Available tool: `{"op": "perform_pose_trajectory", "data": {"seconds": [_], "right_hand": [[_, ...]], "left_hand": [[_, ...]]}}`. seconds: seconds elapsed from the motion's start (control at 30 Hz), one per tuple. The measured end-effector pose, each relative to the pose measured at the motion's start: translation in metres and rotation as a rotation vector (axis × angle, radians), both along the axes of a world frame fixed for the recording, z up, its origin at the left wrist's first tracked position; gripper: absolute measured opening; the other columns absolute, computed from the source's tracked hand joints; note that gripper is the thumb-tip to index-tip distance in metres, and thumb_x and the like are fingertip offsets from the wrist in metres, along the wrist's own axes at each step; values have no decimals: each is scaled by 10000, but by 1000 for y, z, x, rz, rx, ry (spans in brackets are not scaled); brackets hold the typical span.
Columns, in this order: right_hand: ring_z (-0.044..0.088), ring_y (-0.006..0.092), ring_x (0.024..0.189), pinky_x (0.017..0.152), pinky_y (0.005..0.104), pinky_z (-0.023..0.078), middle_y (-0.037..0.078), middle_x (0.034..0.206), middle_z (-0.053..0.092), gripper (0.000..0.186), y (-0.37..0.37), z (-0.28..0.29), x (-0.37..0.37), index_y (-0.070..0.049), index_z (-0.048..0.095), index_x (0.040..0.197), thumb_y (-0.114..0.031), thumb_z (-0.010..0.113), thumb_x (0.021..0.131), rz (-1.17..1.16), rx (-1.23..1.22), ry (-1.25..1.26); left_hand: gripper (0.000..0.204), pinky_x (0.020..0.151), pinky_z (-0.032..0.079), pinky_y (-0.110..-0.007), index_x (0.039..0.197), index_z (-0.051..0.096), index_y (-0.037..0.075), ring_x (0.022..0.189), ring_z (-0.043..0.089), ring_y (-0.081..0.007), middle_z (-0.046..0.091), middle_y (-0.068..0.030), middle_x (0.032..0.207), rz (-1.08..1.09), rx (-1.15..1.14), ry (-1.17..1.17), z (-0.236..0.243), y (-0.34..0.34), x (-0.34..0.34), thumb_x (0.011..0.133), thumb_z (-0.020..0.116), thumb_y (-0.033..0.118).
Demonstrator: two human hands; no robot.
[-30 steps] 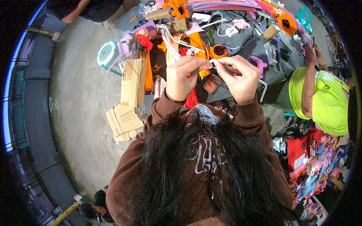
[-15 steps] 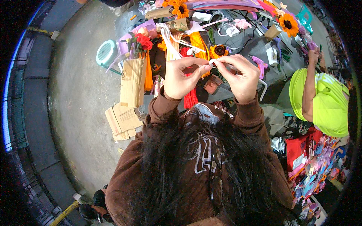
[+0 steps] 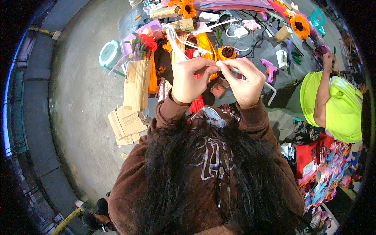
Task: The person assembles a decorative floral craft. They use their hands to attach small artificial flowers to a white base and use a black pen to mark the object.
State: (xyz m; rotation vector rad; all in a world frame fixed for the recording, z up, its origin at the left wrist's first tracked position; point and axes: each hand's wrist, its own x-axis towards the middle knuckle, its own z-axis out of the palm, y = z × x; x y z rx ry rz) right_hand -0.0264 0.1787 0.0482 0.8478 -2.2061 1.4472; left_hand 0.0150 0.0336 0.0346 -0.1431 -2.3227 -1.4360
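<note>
Over the near edge of the table, both my hands are raised with their fingertips meeting. Between the thumb and forefinger of my left hand (image 3: 187, 81) and those of my right hand (image 3: 247, 81), a white pipe cleaner (image 3: 273, 94) is pinched at its curled end. Its length runs behind the right hand and comes out bent on the far side. The fingertips partly cover the curl. Beyond the hands lie bundles of white, orange and red pipe cleaners (image 3: 197, 102), and an orange flower with a dark centre (image 3: 227, 52).
A pink glue gun (image 3: 269, 69) and a white box-shaped device (image 3: 282, 58) lie to the right. Cardboard (image 3: 136, 86) and a red flower (image 3: 149, 42) are at the left, near a pale green stool (image 3: 111, 54). A person in a lime-green top (image 3: 337, 105) sits at right.
The fingertips have drawn closer together, and the curled white end shows less. My right hand has shifted slightly, and the pipe cleaner's free end has swung a little downward.
</note>
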Motion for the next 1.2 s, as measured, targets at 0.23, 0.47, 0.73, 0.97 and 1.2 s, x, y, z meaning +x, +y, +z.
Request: {"op": "perform_pose_trajectory", "data": {"seconds": [0.23, 0.47, 0.73, 0.97, 1.2], "right_hand": [[585, 168, 585, 516, 251, 444, 88, 665, 577, 104, 4, -2, -1, -6, 615, 767, -10, 667, 677, 31, -25, -29], [597, 143, 612, 532, 238, 453, 87, 683, 591, 100, 1, -8, 3, 5, 609, 769, 18, 657, 682, -16, -127, -161], [599, 124, 633, 557, 227, 463, 90, 737, 610, 83, 4, -18, 7, 28, 606, 797, 29, 625, 716, 13, -170, -228], [596, 132, 636, 568, 231, 464, 97, 728, 606, 128, 0, -17, 10, 21, 618, 843, 36, 623, 716, 43, -219, -273], [595, 156, 663, 587, 239, 467, 109, 762, 606, 149, -5, -15, 12, 25, 619, 870, 40, 612, 722, 32, -229, -218]], "left_hand": [[97, 542, 435, -211, 813, 633, -5, 603, 539, -60, 614, -50, 653, -3, 57, -86, -6, 2, -2, 753, 634, 71], [113, 566, 436, -198, 805, 630, -25, 610, 530, -52, 614, -40, 670, 27, 109, -165, -6, 5, 0, 769, 624, 82], [174, 558, 454, -205, 792, 625, -34, 596, 567, -73, 619, -50, 653, 0, 475, -213, -11, 8, -2, 781, 625, 140], [143, 592, 465, -192, 830, 616, -46, 637, 565, -75, 618, -55, 719, -19, 573, -228, -9, 9, -3, 793, 607, 92], [117, 596, 464, -202, 832, 614, -41, 649, 564, -85, 620, -66, 743, -29, 686, -208, -15, 12, -7, 786, 608, 66]]}}
